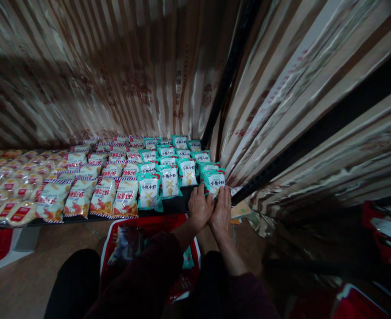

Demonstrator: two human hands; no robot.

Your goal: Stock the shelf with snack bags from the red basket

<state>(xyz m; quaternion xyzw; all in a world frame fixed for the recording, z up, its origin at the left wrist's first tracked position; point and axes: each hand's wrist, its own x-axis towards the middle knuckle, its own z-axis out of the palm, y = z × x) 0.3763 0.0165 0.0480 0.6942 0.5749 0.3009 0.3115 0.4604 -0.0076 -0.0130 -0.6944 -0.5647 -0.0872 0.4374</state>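
Note:
My left hand (pixel 200 206) and my right hand (pixel 221 210) are side by side at the right end of a dark shelf (pixel 178 202). Between their fingertips is a teal and white snack packet (pixel 215 178), which both hands hold by its near edge. Rows of similar teal packets (pixel 149 190) stand to the left, each with white labels. Beyond them on the same shelf are orange and white packets (pixel 126 197) with striped edges. Round pale snacks in clear wrap (pixel 22 212) cover the far left.
Below the shelf a red basket (pixel 107 241) with a white rim holds more packets. Black metal posts (pixel 281 150) stand at the right, in front of striped curtain cloth (pixel 132 66). Red packages (pixel 389 230) lie at the far right.

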